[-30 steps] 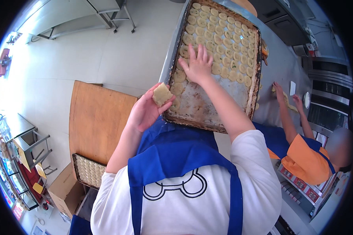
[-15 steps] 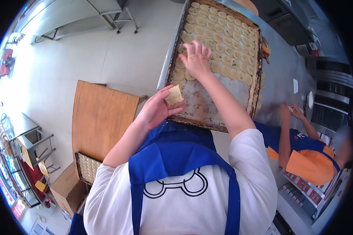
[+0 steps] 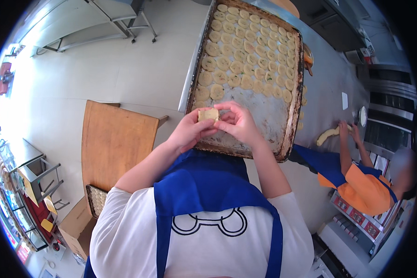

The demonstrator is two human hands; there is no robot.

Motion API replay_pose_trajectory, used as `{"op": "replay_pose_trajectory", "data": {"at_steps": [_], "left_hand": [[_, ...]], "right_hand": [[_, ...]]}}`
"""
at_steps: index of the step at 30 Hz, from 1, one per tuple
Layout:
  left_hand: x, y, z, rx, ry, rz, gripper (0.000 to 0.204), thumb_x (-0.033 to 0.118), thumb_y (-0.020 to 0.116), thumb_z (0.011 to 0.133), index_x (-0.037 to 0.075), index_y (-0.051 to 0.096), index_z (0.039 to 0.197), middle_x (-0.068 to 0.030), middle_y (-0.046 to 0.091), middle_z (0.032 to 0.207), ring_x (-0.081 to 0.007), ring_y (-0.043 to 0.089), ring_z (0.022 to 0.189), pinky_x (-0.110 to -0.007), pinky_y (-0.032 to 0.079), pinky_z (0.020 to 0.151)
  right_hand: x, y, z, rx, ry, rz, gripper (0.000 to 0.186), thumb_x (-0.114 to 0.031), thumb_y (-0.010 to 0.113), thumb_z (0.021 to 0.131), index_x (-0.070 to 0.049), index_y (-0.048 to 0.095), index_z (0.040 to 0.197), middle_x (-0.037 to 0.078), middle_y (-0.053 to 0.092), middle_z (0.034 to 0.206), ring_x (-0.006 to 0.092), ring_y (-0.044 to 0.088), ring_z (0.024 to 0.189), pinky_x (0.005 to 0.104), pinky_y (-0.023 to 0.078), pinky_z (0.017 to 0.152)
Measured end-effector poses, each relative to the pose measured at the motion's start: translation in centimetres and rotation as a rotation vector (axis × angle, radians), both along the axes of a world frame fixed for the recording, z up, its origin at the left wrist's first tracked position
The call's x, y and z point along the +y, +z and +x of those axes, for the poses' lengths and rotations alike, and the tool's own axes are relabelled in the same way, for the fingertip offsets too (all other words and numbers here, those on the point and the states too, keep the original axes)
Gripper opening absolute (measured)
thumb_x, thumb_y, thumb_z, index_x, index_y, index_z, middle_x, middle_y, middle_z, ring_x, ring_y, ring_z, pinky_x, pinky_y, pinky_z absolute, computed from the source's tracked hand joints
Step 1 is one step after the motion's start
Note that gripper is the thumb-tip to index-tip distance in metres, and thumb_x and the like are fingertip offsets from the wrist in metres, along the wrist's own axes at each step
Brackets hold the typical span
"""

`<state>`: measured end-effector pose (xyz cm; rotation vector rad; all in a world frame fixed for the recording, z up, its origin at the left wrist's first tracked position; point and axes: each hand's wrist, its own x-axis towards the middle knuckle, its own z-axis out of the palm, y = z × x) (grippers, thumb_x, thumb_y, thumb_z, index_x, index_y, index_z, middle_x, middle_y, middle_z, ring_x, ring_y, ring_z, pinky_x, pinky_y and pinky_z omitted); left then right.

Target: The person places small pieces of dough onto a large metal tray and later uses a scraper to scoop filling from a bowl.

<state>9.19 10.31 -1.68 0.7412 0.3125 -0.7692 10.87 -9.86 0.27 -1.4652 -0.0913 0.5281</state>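
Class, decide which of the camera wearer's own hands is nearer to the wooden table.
Left. The left hand is to the right of the wooden table, apart from it; the right hand is farther right, beyond the left hand.

White glare washes out the floor (image 3: 46,85) well left of the left hand (image 3: 190,130); fisheye distortion curves the table (image 3: 116,141) between.

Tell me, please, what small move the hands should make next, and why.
Perhaps round off the dough: it looks squarish between the left hand and right hand, whereas the rounds on the tray are flat discs.
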Motion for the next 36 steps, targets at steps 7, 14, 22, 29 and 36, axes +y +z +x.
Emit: {"op": "replay_pose_trajectory", "data": {"at_steps": [7,14,22,29,36], "left_hand": [[0.6,0.3,-0.1,-0.444,-0.327,0.416,0.035,0.009,0.063,0.094,0.0,0.051,0.126,-0.0064,0.064,0.105,-0.015,0.066,0.098,-0.03,0.058,0.084],[0.6,0.6,0.1,-0.99,-0.267,1.029,0.038,0.014,0.069,0.083,0.006,0.061,0.119,-0.0098,0.062,0.083,-0.012,0.062,0.072,-0.033,0.051,0.066],[1.7,2.8,0.4,-0.681,-0.321,0.788,0.041,0.015,0.07,0.084,0.006,0.06,0.123,-0.0086,0.062,0.078,-0.0152,0.059,0.071,-0.032,0.05,0.068],[1.7,0.4,-0.6,-0.517,-0.288,0.437,0.04,0.008,0.06,0.096,0.003,0.049,0.134,-0.0073,0.065,0.104,-0.0152,0.067,0.099,-0.028,0.056,0.084],[1.5,1.5,-0.6,-0.184,-0.114,0.138,0.044,0.013,0.051,0.101,0.005,0.04,0.143,-0.0124,0.055,0.129,-0.028,0.062,0.116,-0.035,0.054,0.094]], "right_hand": [[-0.9,-1.1,-0.7,0.051,0.073,-0.135,0.025,-0.001,0.074,0.078,-0.001,0.062,0.101,0.004,0.065,0.09,0.0088,0.065,0.076,0.0263,0.054,0.066],[-1.6,-1.0,3.2,-0.279,-0.06,-0.669,0.024,-0.007,0.073,0.079,-0.002,0.065,0.101,0.008,0.063,0.088,0.0179,0.066,0.07,0.0298,0.054,0.065],[-2.5,-5.6,5.3,-0.49,-0.095,-0.81,0.03,-0.014,0.077,0.079,-0.005,0.067,0.106,0.009,0.063,0.099,0.0203,0.065,0.072,0.0321,0.054,0.068],[-2.8,-5.5,6.5,-0.74,-0.026,-0.965,0.034,-0.026,0.073,0.083,-0.011,0.067,0.113,0.014,0.052,0.126,0.0322,0.052,0.113,0.0429,0.046,0.094],[-0.5,-8.7,9.6,-0.87,-0.134,-1.343,0.055,-0.035,0.056,0.094,-0.015,0.044,0.144,0.02,0.038,0.145,0.0378,0.035,0.134,0.0536,0.025,0.111]]}}
